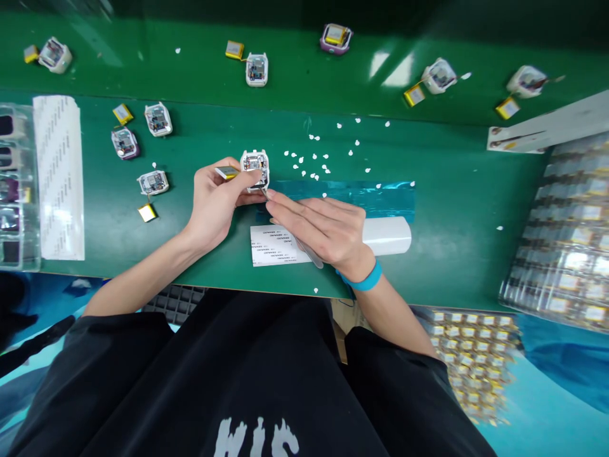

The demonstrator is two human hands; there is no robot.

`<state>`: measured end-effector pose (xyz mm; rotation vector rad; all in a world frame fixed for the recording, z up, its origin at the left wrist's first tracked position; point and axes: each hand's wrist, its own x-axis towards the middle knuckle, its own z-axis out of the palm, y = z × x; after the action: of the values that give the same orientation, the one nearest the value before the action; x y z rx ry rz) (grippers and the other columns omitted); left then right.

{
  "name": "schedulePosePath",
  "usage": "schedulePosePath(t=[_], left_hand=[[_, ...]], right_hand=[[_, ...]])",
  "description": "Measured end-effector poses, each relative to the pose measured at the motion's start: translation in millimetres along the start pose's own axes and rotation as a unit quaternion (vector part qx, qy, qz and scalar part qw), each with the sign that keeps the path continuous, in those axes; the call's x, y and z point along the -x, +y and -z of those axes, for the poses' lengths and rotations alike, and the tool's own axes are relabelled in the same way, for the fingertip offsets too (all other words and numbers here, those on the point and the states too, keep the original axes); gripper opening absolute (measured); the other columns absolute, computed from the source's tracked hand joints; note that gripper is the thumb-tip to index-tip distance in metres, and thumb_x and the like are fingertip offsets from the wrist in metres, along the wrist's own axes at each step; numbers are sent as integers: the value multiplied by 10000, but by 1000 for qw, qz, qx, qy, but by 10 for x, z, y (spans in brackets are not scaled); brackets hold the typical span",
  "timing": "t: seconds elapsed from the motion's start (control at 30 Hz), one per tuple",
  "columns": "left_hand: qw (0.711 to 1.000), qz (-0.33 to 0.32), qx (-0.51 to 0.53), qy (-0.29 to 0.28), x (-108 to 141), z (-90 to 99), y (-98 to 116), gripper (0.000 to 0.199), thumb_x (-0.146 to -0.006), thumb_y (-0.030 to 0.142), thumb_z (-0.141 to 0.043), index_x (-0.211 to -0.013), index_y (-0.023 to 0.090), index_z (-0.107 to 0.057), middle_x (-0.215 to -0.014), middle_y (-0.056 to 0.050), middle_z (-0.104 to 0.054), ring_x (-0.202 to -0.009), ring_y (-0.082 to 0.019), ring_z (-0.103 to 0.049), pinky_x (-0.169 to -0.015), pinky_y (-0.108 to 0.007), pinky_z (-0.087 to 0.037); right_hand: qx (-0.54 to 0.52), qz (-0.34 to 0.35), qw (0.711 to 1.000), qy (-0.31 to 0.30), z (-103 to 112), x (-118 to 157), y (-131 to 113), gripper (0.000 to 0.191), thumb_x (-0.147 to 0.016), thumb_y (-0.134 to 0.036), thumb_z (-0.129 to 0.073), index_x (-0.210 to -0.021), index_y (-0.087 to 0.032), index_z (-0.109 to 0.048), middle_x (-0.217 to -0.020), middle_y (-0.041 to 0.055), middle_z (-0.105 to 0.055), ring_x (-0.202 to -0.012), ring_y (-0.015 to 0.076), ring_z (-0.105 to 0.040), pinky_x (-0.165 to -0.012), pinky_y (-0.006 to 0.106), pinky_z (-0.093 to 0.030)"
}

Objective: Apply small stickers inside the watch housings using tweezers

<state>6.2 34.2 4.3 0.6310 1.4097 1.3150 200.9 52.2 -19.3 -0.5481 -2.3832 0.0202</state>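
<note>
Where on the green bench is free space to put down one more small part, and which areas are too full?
Bare green table lies between the white roll and the tray of batteries. Another bare patch lies between the left hand and the white sheet. It is crowded among the white scraps and around the loose devices.

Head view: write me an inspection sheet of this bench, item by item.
Surface: green bench mat, with a blue film strip laid on it.
Job's things: white open watch case with a yellow battery beside it; tweezers with tips at the case.
Clutter: small white bits scattered; more open cases, e.g.; white label sheet; white liner sheet.
Hands: left hand holds the case; right hand holds the tweezers.
Cables: nothing seen.
Surroundings: trays of parts at right; clear tray at left.
</note>
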Motion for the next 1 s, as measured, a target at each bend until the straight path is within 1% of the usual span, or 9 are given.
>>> schedulePosePath(t=[0.13,0.3,0.63,0.73,0.8,0.87,0.9,0.93,1.0], left_hand=[[1000,-15,-15,0,10,4,-20,228,-834,124,-788,-708,194,-610,-709,28,-672,-608,-108,-683,-676,-247,-649],[999,-31,-28,-12,7,6,-5,215,-810,216,-872,-839,207,-660,-738,20,-713,-614,-140,-737,-636,-250,-656],[998,-49,-16,-36,-31,58,-48,240,-750,252,-898,-881,201,-704,-830,11,-757,-737,-127,-772,-730,-229,-660],[997,-67,-35,-32,-195,118,-46,298,-696,281,-926,-862,217,-688,-819,15,-749,-686,-126,-746,-707,-270,-645],[991,-93,-95,-11,-453,212,42,366,-696,281,-936,-952,246,-676,-806,37,-727,-642,-120,-706,-665,-302,-615],[961,-170,-214,39,-793,348,212,528,-751,236,-915,-1178,301,-611,-795,85,-673,-641,-110,-656,-642,-317,-570],[927,-216,-296,77,-965,423,315,673,-754,203,-920,-1301,304,-540,-799,105,-619,-675,-108,-634,-683,-326,-564],[886,-238,-384,102,-1121,494,418,700,-783,219,-915,-1346,277,-503,-794,100,-560,-788,-119,-630,-823,-342,-566],[866,-221,-435,114,-1353,601,584,442,-820,213,-885,-1154,213,-595,-772,61,-493,-899,-157,-588,-1054,-426,-503]], right_hand=[[-31,-32,999,10,-31,3,-14,346,-1026,-180,-620,-1348,-290,-685,-1294,9,-776,-858,117,-785,-698,259,-629],[-94,-46,990,93,-46,-24,-18,441,-978,-119,-671,-1407,-214,-632,-1257,70,-793,-912,134,-807,-735,249,-642],[-45,-47,991,115,-10,-48,0,365,-1017,-159,-625,-1369,-253,-653,-1216,23,-812,-778,113,-789,-653,242,-611],[-37,-33,990,130,-19,-43,13,365,-1011,-164,-639,-1370,-230,-655,-1231,43,-807,-776,112,-772,-661,247,-601],[-33,-27,990,135,-36,-36,18,372,-1003,-166,-654,-1371,-221,-658,-1243,49,-803,-777,110,-759,-684,248,-603],[-21,-29,992,123,-50,-31,18,342,-1011,-180,-648,-1345,-244,-680,-1239,31,-806,-765,103,-746,-692,247,-601],[-14,-32,993,112,-54,-31,17,313,-1019,-188,-639,-1319,-258,-697,-1235,20,-808,-761,99,-741,-691,245,-599],[-5,-33,994,103,-56,-34,14,285,-1027,-195,-629,-1290,-265,-712,-1229,13,-810,-760,96,-739,-690,244,-598],[16,-22,994,107,-54,-47,10,240,-1034,-193,-618,-1237,-249,-733,-1211,6,-816,-746,88,-731,-684,238,-596]])
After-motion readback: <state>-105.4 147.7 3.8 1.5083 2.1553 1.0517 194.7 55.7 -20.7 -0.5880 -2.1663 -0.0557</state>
